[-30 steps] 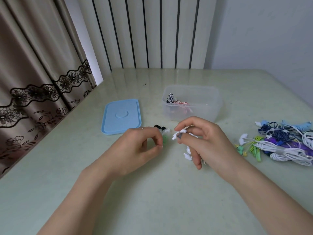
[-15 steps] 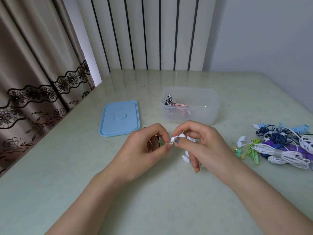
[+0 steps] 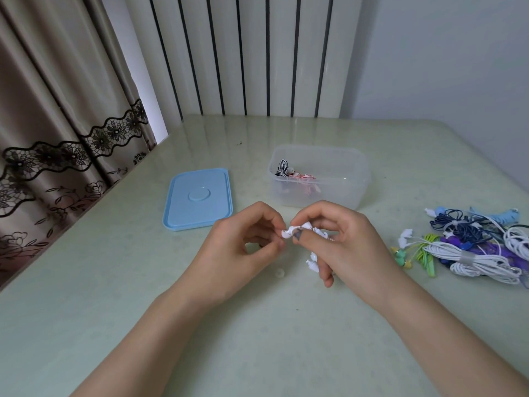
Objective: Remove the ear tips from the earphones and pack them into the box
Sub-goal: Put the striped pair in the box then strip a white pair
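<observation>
Over the middle of the table my right hand (image 3: 340, 242) grips a bundled white earphone (image 3: 310, 228), one earbud poking out to the left between thumb and forefinger. My left hand (image 3: 243, 247) pinches the white ear tip (image 3: 285, 233) at the end of that earbud. A second white earbud (image 3: 312, 263) hangs below my right fingers. One loose whitish ear tip (image 3: 280, 273) lies on the table under the hands. The clear plastic box (image 3: 337, 193) stands just beyond the hands and holds a striped and a pink earphone (image 3: 289, 173).
The box's light blue lid (image 3: 199, 199) lies flat to the left of the box. A heap of coiled earphones (image 3: 475, 245), white, blue, purple and green, sits at the right edge. A patterned curtain (image 3: 57, 138) hangs along the table's left side.
My left hand came over from the left and now pinches the ear tip on the earbud held by my right hand. A loose ear tip is now visible on the table below.
</observation>
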